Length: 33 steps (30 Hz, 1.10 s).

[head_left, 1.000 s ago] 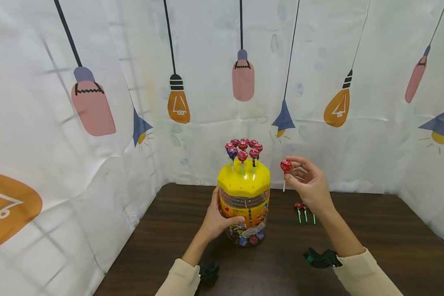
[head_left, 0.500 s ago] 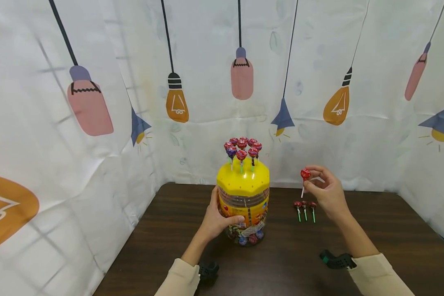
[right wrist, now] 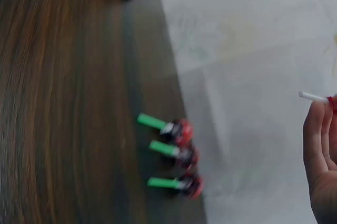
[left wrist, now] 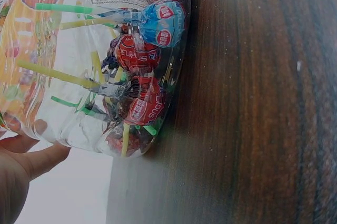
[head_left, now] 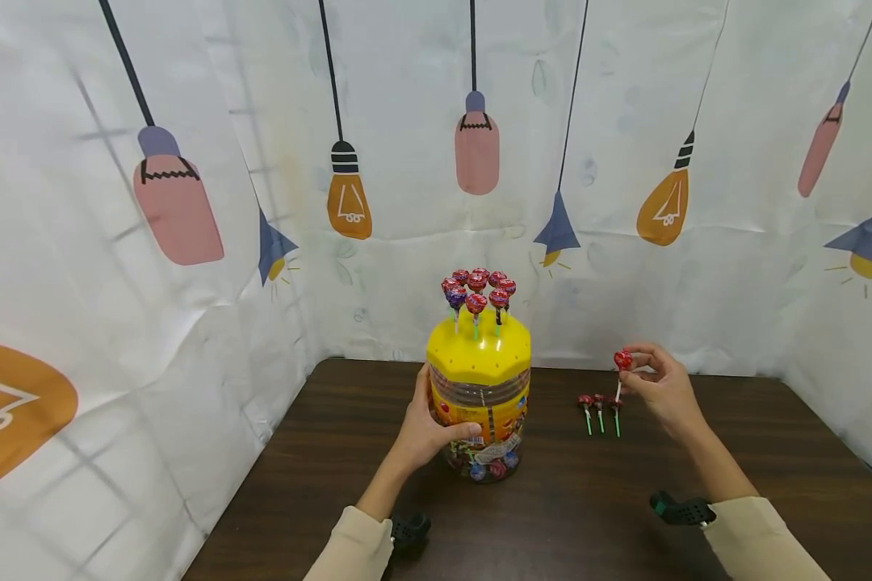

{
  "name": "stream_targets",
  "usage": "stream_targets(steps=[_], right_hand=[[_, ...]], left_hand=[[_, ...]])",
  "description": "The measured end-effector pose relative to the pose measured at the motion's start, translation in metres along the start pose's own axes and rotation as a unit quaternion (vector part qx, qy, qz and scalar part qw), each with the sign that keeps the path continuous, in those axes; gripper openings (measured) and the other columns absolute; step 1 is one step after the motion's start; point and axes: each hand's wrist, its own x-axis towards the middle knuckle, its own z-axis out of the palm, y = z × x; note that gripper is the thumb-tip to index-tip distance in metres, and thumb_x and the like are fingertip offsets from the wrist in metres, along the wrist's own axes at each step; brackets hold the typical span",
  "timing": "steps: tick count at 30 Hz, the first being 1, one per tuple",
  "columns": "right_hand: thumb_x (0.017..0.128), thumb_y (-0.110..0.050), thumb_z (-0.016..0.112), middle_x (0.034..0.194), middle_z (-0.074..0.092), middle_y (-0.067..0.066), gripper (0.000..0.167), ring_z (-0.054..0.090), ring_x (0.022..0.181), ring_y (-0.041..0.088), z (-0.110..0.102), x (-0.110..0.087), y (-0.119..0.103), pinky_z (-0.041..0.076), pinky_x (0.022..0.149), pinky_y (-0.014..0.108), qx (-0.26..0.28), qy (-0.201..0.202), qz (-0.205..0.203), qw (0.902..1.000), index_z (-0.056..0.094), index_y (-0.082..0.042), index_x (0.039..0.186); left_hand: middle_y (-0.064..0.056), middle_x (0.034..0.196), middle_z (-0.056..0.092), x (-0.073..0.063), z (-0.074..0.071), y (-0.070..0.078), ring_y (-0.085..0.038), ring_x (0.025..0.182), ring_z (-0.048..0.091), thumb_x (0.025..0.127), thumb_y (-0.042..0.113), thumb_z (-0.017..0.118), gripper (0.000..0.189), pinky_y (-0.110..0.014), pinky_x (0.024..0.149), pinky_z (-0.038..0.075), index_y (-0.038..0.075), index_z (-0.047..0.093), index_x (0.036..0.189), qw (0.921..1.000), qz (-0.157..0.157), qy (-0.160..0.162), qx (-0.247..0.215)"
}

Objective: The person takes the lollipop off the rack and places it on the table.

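A clear jar (head_left: 480, 411) with a yellow lid (head_left: 472, 359) stands upright on the table, lollipops inside it. My left hand (head_left: 425, 432) grips its left side, the thumb across the front. Several wrapped lollipops (head_left: 476, 303) stick up from the lid by their sticks. To the right, my right hand (head_left: 661, 387) pinches a red lollipop (head_left: 622, 360) upright by its white stick, above the table. Just below and left of it, three lollipops (head_left: 599, 411) with green sticks lie side by side; the right wrist view shows these lollipops (right wrist: 176, 155) too.
The dark wooden table (head_left: 552, 516) reaches back to a white curtain (head_left: 421, 266) printed with lamps. More of that curtain (head_left: 153, 387) hangs close along the left side. A black wrist strap (head_left: 683, 510) sits on the right wrist.
My right hand has moved right and down with the red lollipop, away from the jar and over to the three lying lollipops. My left hand has stayed on the jar.
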Motion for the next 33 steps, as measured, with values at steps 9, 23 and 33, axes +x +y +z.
stream_targets(steps=[9, 23, 33], right_hand=[[0.094, 0.005, 0.068, 0.094, 0.058, 0.001, 0.038, 0.070, 0.077, 0.011, -0.025, -0.001, 0.029, 0.063, 0.068, 0.029, -0.055, -0.025, 0.034, 0.9976, 0.059, -0.015, 0.126], [0.097, 0.001, 0.066, 0.097, 0.054, 0.009, 0.039, 0.070, 0.080, 0.013, -0.045, -0.003, 0.057, 0.064, 0.072, 0.034, -0.097, -0.061, 0.102, 0.9882, 0.047, 0.008, 0.131], [0.099, -0.001, 0.062, 0.101, 0.054, 0.017, 0.044, 0.068, 0.084, 0.015, -0.049, -0.002, 0.073, 0.064, 0.075, 0.037, -0.122, -0.088, 0.145, 0.9779, 0.042, 0.009, 0.137]], left_hand=[[0.004, 0.146, 0.050, 0.000, 0.000, 0.000, -0.019, 0.126, 0.058, 0.082, 0.032, 0.088, 0.105, -0.039, 0.108, 0.050, 0.045, 0.014, 0.157, 1.0000, -0.002, 0.002, 0.004], [0.004, 0.145, 0.051, -0.001, 0.001, 0.001, -0.018, 0.126, 0.058, 0.082, 0.033, 0.088, 0.105, -0.039, 0.107, 0.050, 0.046, 0.014, 0.156, 1.0000, -0.005, 0.001, 0.001], [0.002, 0.145, 0.052, -0.002, 0.000, 0.000, -0.020, 0.126, 0.059, 0.083, 0.032, 0.087, 0.105, -0.036, 0.106, 0.051, 0.044, 0.014, 0.157, 1.0000, 0.000, 0.000, -0.002]])
